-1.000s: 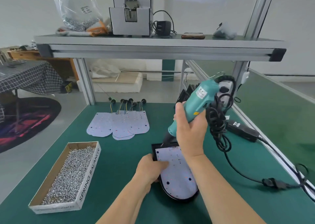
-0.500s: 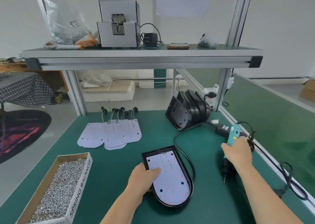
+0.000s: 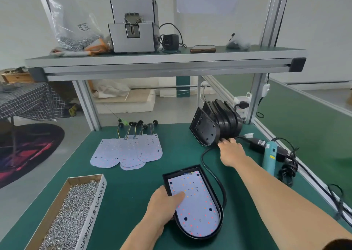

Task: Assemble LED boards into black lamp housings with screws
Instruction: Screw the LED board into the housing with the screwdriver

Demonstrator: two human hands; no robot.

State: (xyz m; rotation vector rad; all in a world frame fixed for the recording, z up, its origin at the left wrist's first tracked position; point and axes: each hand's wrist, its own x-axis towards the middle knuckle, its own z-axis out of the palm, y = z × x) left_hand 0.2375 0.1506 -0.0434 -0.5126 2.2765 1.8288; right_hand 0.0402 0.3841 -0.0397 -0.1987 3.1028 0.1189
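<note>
A black lamp housing [image 3: 181, 171] lies flat on the green mat near me, with a white LED board [image 3: 197, 204] seated inside it. My left hand [image 3: 163, 206] grips the housing's left edge, thumb pressed on the board. My right hand [image 3: 231, 150] stretches to the back right, its fingertips touching the bottom edge of the front housing in a leaning stack of black housings [image 3: 221, 120]. The teal electric screwdriver [image 3: 269, 158] lies on the mat to the right of my right forearm, nobody holding it.
Several loose LED boards [image 3: 129, 152] with wires lie fanned at the back left. A cardboard box of screws [image 3: 95, 202] sits front left. A black power adapter [image 3: 257, 142] and tangled cables run along the right edge. An aluminium shelf [image 3: 162, 63] spans overhead.
My right hand has set the screwdriver down on the right side of the mat and moved up-left to the stack of housings. My left hand keeps its hold on the housing.
</note>
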